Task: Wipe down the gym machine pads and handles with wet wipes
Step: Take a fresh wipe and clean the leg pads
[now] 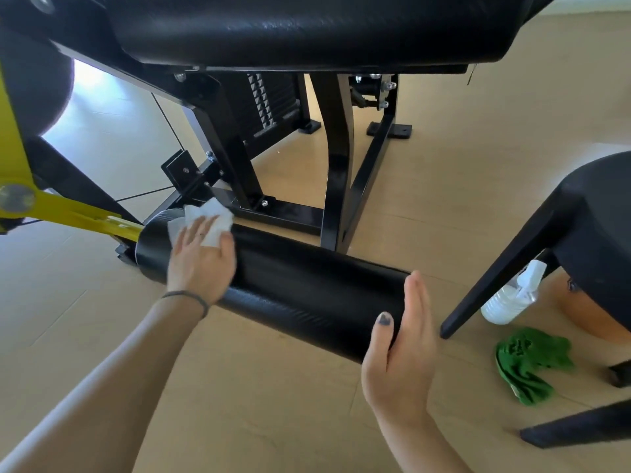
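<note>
A pale wood-look floor [239,387] runs under a black gym machine, whose black roller pad [300,288] lies across the middle of the view. The left hand [201,261] presses a white wet wipe [205,221] flat under spread fingers near the pad's yellow-arm end, while the right hand [399,353] cups the pad's free end, fingers straight, thumb on top. Beyond the right fingers, a black stool [580,240] stands over a clear spray bottle [515,295] and a crumpled green cloth [529,363]; above the left fingers hangs the seat pad [307,25].
</note>
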### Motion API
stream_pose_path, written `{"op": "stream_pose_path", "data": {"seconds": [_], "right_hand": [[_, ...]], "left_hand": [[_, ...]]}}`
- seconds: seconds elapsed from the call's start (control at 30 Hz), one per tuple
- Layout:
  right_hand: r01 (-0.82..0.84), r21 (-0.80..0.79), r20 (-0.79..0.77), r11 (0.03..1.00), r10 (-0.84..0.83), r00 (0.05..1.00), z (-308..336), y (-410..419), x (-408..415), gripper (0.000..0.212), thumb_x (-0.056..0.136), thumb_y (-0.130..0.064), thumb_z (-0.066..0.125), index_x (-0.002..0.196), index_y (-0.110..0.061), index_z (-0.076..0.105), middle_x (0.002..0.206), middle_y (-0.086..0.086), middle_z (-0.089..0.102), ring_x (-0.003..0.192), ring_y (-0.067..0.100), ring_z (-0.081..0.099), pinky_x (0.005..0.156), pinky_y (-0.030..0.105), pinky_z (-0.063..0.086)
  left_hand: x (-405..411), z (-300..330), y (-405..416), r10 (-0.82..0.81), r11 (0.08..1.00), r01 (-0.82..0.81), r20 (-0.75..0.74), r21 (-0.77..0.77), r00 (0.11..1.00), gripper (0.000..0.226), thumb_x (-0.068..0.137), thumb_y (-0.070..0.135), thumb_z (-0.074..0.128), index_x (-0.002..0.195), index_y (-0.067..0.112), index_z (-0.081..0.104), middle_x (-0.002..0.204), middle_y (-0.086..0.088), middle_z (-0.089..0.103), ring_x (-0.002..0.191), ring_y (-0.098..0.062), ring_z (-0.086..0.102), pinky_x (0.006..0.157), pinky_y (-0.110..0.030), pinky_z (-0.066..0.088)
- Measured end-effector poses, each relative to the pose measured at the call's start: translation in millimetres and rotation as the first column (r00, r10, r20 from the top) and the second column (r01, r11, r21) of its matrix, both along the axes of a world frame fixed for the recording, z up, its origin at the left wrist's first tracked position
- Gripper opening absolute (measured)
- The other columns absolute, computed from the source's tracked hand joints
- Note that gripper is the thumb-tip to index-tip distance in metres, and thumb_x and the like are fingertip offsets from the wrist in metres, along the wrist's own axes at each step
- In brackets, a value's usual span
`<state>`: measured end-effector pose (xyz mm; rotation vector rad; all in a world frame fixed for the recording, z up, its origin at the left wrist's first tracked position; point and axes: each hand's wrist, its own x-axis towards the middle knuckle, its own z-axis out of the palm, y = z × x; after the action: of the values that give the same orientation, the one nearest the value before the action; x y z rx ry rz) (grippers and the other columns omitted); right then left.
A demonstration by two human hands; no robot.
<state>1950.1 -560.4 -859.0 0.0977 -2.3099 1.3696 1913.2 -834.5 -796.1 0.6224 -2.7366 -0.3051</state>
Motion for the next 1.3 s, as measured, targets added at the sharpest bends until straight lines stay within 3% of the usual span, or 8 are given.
{"op": "stream_pose_path", "data": {"seconds": [0.23,0.37,0.53,0.7,0.87,1.0,1.17,1.3], "right_hand": [[0.016,-0.163,0.317,0.986,0.037,0.948,42.2,-1.4,-47.0,0.041,0.104,-0.044,0.022,0.086,-0.021,0.052,0.086,-0.007,0.06,0.088,0.019,0.058,0.071,0.03,0.042],[0.081,-0.05,0.191,0.995,-0.07,0.979,22.3,-4.9,-28.3,0.06,0.106,-0.043,0.023,0.144,-0.009,0.054,0.149,-0.001,0.053,0.143,0.011,0.041,0.113,0.018,0.029],[-0.052,0.079,-0.153,0.996,0.063,0.986,-0.1,-1.4,-2.6,0.052,0.102,-0.024,0.035,0.14,0.006,0.053,0.151,0.017,0.049,0.146,0.03,0.04,0.12,0.041,0.034],[0.026,-0.098,0.116,0.995,-0.015,0.993,32.7,9.0,-28.4,0.06,0.098,-0.046,0.026,0.134,-0.014,0.062,0.122,-0.01,0.061,0.118,0.005,0.052,0.102,0.013,0.037],[0.045,-0.22,0.382,0.975,0.043,0.923,42.2,1.8,-48.8,0.05,0.1,-0.058,0.021,0.075,-0.022,0.046,0.075,-0.004,0.057,0.079,0.02,0.058,0.075,0.044,0.049],[0.018,-0.11,0.173,0.994,0.001,0.985,24.8,-0.2,-27.1,0.061,0.104,-0.048,0.021,0.134,-0.015,0.062,0.137,-0.002,0.062,0.133,0.009,0.051,0.113,0.03,0.04],[-0.073,0.097,-0.15,0.993,0.087,0.985,-4.8,1.3,-3.0,0.05,0.102,-0.022,0.035,0.14,0.006,0.053,0.151,0.017,0.049,0.147,0.029,0.038,0.119,0.044,0.035],[-0.045,-0.005,-0.09,0.999,0.044,0.995,12.5,7.9,-11.1,0.05,0.101,-0.028,0.034,0.134,-0.003,0.061,0.137,0.002,0.06,0.137,0.019,0.049,0.115,0.042,0.041]], "left_hand": [[27.2,11.7,143.4,-0.707,0.706,0.708,-0.052,0.015,0.705,0.043,0.102,0.026,0.048,0.145,0.022,0.051,0.148,0.01,0.05,0.141,-0.006,0.038,0.122,-0.03,0.024],[-2.7,-12.6,35.2,-0.438,0.896,0.44,0.04,-0.063,0.898,0.046,0.102,0.044,0.028,0.142,0.036,0.051,0.147,0.021,0.047,0.141,-0.005,0.037,0.12,-0.028,0.027],[1.6,-11.5,-51.3,0.117,0.99,-0.114,-0.031,0.083,0.993,0.047,0.104,0.029,0.03,0.148,0.018,0.043,0.156,0.001,0.039,0.147,-0.018,0.028,0.123,-0.035,0.017],[10.6,7.2,53.3,-0.319,0.948,0.319,-0.019,-0.003,0.947,0.045,0.102,0.034,0.032,0.138,0.022,0.055,0.142,0.003,0.055,0.136,-0.015,0.042,0.121,-0.031,0.023],[21.2,11.0,122.5,-0.693,0.72,0.694,-0.033,0.006,0.72,0.04,0.101,0.025,0.048,0.14,0.025,0.055,0.142,0.012,0.054,0.136,-0.006,0.043,0.121,-0.022,0.019],[-1.7,1.8,5.2,-0.343,0.939,0.343,0.009,-0.019,0.939,0.047,0.098,0.034,0.031,0.136,0.032,0.058,0.146,0.011,0.053,0.138,-0.013,0.041,0.119,-0.035,0.029],[6.2,-10.7,-71.5,0.104,0.994,-0.104,0.019,-0.013,0.994,0.049,0.102,0.024,0.03,0.148,0.015,0.043,0.158,-0.003,0.037,0.149,-0.02,0.023,0.125,-0.037,0.011],[2.4,2.8,21.8,-0.266,0.961,0.268,0.029,-0.071,0.963,0.053,0.1,0.03,0.022,0.132,0.017,0.061,0.139,-0.009,0.059,0.13,-0.033,0.05,0.116,-0.041,0.032]]}}
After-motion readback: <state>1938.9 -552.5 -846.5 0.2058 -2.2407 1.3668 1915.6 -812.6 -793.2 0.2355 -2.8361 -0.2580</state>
